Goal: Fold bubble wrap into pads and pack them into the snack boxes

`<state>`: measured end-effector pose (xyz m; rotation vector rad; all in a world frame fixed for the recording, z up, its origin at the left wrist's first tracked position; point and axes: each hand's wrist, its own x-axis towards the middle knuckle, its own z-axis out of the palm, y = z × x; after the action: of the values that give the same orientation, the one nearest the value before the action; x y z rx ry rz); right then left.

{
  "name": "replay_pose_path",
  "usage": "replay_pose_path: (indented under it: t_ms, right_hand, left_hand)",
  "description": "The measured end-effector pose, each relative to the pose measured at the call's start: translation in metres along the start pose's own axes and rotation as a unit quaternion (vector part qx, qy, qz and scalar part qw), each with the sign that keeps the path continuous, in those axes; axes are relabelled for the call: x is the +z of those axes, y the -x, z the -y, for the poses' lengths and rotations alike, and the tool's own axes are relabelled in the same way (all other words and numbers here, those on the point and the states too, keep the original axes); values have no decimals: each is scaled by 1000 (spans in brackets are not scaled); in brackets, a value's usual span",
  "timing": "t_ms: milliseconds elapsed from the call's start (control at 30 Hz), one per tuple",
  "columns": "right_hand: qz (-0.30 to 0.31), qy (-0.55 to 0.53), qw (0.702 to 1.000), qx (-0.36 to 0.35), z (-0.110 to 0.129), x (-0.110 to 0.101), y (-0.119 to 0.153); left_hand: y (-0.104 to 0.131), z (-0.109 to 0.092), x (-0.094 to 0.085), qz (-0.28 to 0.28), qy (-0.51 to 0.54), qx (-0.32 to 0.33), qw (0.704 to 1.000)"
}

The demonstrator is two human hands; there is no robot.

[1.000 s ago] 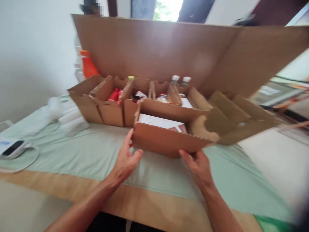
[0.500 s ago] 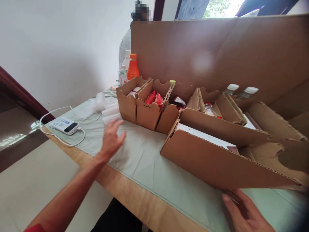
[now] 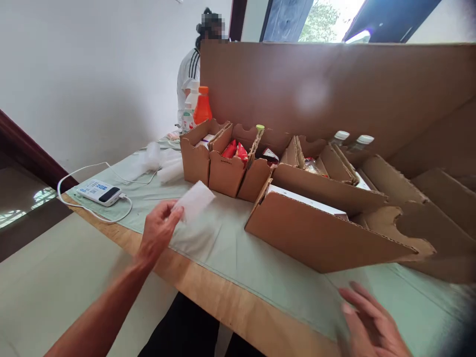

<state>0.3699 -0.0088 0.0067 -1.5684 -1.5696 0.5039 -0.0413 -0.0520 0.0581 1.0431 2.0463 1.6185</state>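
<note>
The held wrap [image 3: 195, 199] is thin, cloudy plastic with a dull sheen, and the loose wrap [image 3: 170, 169] looks like the same see-through plastic. The front box [image 3: 316, 233] is matt brown cardboard, smooth on its sides, with rough, ridged cut edges; the tall panel [image 3: 267, 74] is plain matt cardboard too. Red packets [image 3: 230, 149] have a shiny film skin. The orange bottle [image 3: 203, 106] looks like smooth plastic, as do the white caps [image 3: 365, 139]. The power bank [image 3: 97, 192] has a smooth white shell and a glossy dark end. Softly creased matt cloth [image 3: 230, 248] covers pale, grained wood [image 3: 223, 302].
</note>
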Motion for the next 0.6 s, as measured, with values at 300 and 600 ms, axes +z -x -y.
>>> replay_pose_path:
  t_ms: [300,600]
  right_hand:
    - [218,-294,930,39,79,45,64]
    - [161,-218,961,47,69,30,74]
  left_hand:
    - [129,-6,65,355,227,-199,885]
    - [119,-15,80,312,276,-293,861]
